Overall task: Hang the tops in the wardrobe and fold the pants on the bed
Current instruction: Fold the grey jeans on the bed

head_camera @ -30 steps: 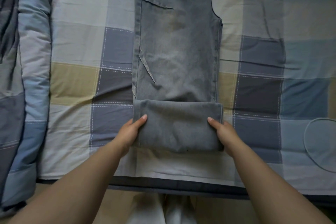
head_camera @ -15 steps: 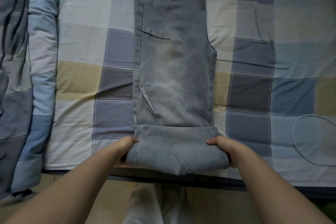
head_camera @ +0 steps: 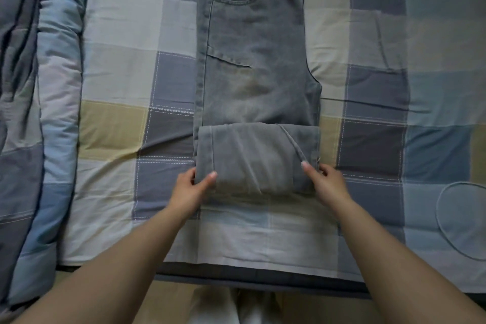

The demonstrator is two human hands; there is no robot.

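Grey jeans [head_camera: 253, 60] lie lengthwise on the checked bed sheet [head_camera: 113, 81], folded in half along their length, waistband at the far end. Their lower legs are folded over into a thick bundle [head_camera: 255, 158] that rests on the thigh part. My left hand [head_camera: 190, 188] grips the bundle's near left corner, thumb on top. My right hand [head_camera: 326, 183] pinches the near right corner, with one finger on top of the fabric.
A rolled blue checked quilt [head_camera: 39, 118] runs along the left side of the bed. The bed's near edge [head_camera: 252, 275] crosses below my forearms. A thin round ring shape [head_camera: 444, 226] shows on the sheet at the right.
The folded bundle has been turned over once more away from me onto the jeans, so the fold is thicker and farther from the bed edge. Both hands went with it.
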